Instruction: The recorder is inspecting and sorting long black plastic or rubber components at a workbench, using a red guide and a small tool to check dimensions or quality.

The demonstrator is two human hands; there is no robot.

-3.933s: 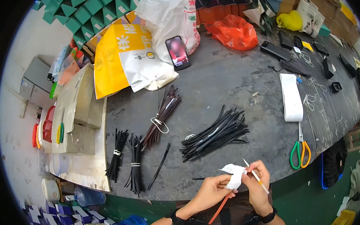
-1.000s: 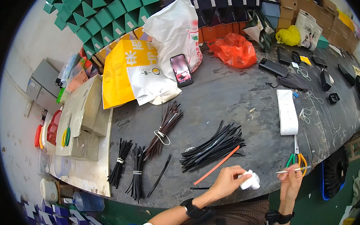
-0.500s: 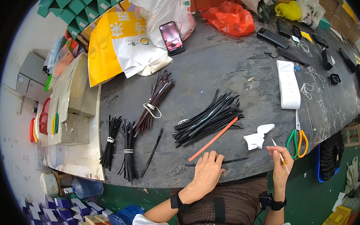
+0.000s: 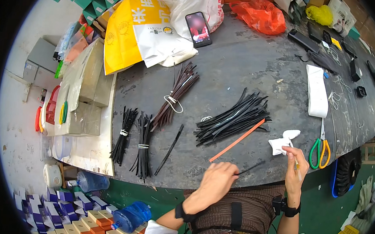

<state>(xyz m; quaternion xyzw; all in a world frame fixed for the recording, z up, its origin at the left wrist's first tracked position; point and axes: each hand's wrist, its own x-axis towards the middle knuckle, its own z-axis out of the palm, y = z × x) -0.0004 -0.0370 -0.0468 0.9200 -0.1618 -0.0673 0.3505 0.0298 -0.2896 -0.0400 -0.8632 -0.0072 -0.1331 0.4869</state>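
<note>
The left hand [image 4: 218,180] is at the near edge of the table [image 4: 237,68], palm down. It is over one part of a thin black strip [image 4: 252,167], and the rest of the strip sticks out to the right. The left fingers are close together, but I cannot tell if they pinch the strip or only touch it. The right hand [image 4: 293,173] holds a thin pen [image 4: 298,170]. Its fingers are clamped on the pen, and the pen's tip points up, away from the person. A crumpled white cloth [image 4: 279,145] lies on the table just beside the right fingers. I cannot tell if they touch.

A flat orange strip [image 4: 237,140] lies slanted past the left hand, with its far end on a big pile of black strips [image 4: 232,119]. To the left is a brown bundle [image 4: 178,93] tied with white string. Near it are two small black bundles [image 4: 143,146], each tied with a white band, and one loose black strip [image 4: 168,150]. To the right of the right hand are scissors [image 4: 316,154] with one green handle and one orange handle. Their blades point at a long white band of cloth [image 4: 316,92].
</note>
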